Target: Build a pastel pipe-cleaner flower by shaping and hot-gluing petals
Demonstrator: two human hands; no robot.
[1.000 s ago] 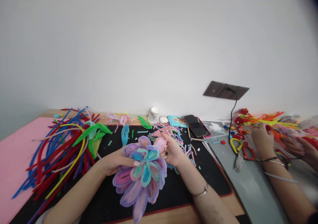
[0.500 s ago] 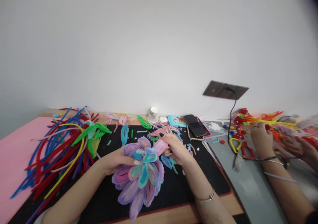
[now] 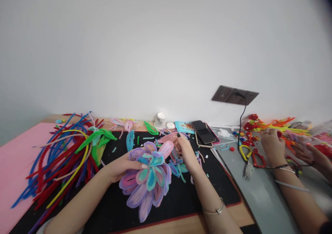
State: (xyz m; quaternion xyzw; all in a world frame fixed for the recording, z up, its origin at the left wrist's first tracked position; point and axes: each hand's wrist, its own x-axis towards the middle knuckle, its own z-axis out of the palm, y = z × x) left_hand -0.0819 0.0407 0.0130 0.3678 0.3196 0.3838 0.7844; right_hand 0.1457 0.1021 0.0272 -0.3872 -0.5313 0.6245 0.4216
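Observation:
A large pipe-cleaner flower [image 3: 145, 190] with purple, pink and turquoise looped petals hangs over the black mat. My left hand [image 3: 121, 166] is closed on it from the left, thumb on the petals and fingers hidden behind. A pink petal [image 3: 165, 150] sticks up at the flower's upper right. Just right of this petal is my right hand [image 3: 185, 152], its fingers bent together; what they pinch, if anything, is hidden. Beneath and behind that hand lie blue and teal looped pieces [image 3: 178, 168] and a pink loop [image 3: 167, 137].
Loose pipe cleaners [image 3: 59, 161] and green leaves [image 3: 100, 140] lie left. A paper cup [image 3: 160, 120], white case [image 3: 170, 125], blue packet [image 3: 184, 127] and phone [image 3: 203, 132] line the back. Right, another person's hands [image 3: 272, 144] work near pliers [image 3: 249, 163] and a cord [image 3: 241, 123].
My right hand has moved slightly up and right, off the front of the pink petal, which now shows more fully. The flower has shifted slightly up and right in my left hand.

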